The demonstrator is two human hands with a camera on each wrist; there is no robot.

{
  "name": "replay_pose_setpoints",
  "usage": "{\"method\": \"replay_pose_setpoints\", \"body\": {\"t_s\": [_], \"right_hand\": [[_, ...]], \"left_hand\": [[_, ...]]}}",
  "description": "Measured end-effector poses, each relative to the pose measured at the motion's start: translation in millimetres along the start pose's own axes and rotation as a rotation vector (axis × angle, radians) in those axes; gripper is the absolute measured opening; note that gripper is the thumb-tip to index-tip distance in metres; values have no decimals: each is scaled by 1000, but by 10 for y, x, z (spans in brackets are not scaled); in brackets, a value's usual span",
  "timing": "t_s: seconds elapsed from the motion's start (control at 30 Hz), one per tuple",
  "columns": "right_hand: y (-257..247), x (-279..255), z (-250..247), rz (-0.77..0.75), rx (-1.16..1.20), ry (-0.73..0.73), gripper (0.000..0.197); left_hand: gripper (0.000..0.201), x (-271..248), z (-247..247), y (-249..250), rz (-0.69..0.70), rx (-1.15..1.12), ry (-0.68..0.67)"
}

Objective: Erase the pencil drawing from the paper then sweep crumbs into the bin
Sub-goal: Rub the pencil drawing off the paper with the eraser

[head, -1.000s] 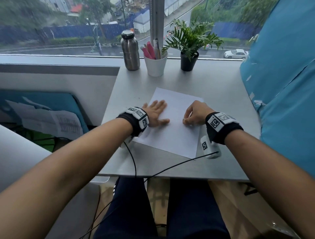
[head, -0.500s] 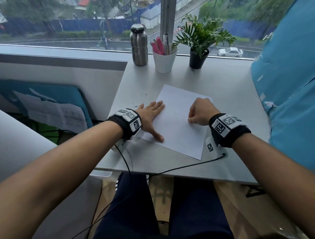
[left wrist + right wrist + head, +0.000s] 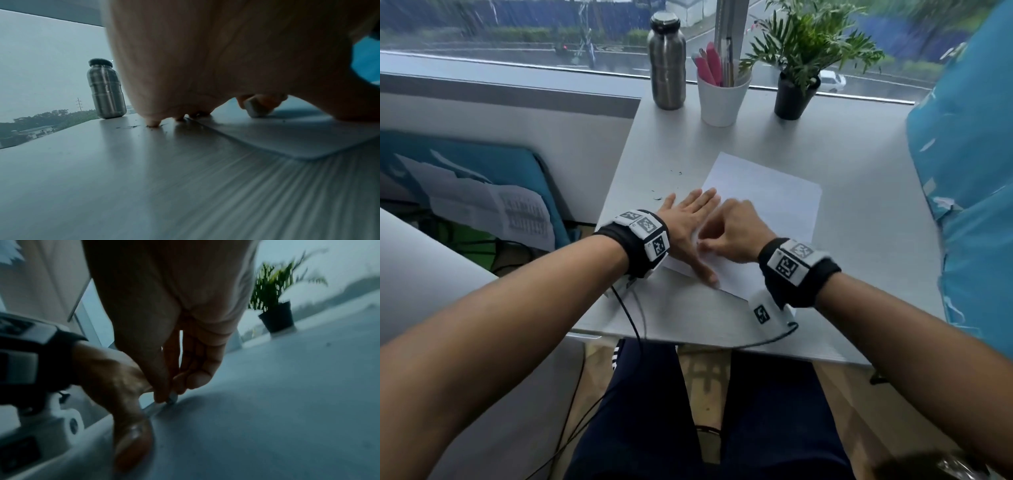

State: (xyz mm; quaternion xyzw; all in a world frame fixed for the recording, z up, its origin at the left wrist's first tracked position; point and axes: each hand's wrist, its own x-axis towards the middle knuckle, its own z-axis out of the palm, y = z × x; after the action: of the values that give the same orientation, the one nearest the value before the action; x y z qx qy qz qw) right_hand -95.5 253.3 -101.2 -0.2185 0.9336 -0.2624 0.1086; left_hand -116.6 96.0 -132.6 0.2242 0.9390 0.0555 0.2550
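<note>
A white sheet of paper [image 3: 767, 202] lies on the grey table [image 3: 866, 240]. My left hand [image 3: 688, 222] lies flat with straight fingers across the paper's left edge, thumb on the sheet. My right hand [image 3: 732, 233] is curled right beside it and pinches a small white eraser [image 3: 256, 108], which touches the paper; the eraser [image 3: 171, 398] also shows under my fingertips in the right wrist view. Dark eraser crumbs [image 3: 659, 197] lie on the table left of the paper, by my left little finger [image 3: 152, 122]. No pencil marks show on the sheet.
At the table's far edge by the window stand a steel bottle [image 3: 667, 61], a white cup of pens [image 3: 722, 92] and a potted plant [image 3: 796, 92]. A blue surface [image 3: 969, 192] borders the right. Left of the table, papers [image 3: 493, 205] lie lower down.
My right hand has slid left across the paper until it sits against the left hand. The left hand has stayed flat on the paper's left edge. The head view has tilted closer.
</note>
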Motion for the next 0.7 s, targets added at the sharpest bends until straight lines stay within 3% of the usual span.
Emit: {"method": "replay_pose_setpoints", "body": {"t_s": [0.07,0.2,0.37,0.47,0.53,0.63,0.7], "right_hand": [[84,112,-94,44,-6,-35,13],[273,317,-259,165,9,132,13],[81,59,-71,33,-25,-116,10],[360,246,-328,174,-23,75,14],[348,221,-273,174,-8,115,13],[93,-44,-13,17,-19,-99,11],[185,1,-114,54,-31,-106,13]], "left_hand": [[163,-13,-9,7,-2,-4,-7],[161,-47,-25,35,-15,-19,0],[164,-46,-45,68,-27,49,-17],[162,-59,-101,121,-35,101,-19],[162,-68,-126,155,-47,119,-26],[162,-55,-124,166,-62,149,-47],[162,-59,-122,157,-63,140,-49]]}}
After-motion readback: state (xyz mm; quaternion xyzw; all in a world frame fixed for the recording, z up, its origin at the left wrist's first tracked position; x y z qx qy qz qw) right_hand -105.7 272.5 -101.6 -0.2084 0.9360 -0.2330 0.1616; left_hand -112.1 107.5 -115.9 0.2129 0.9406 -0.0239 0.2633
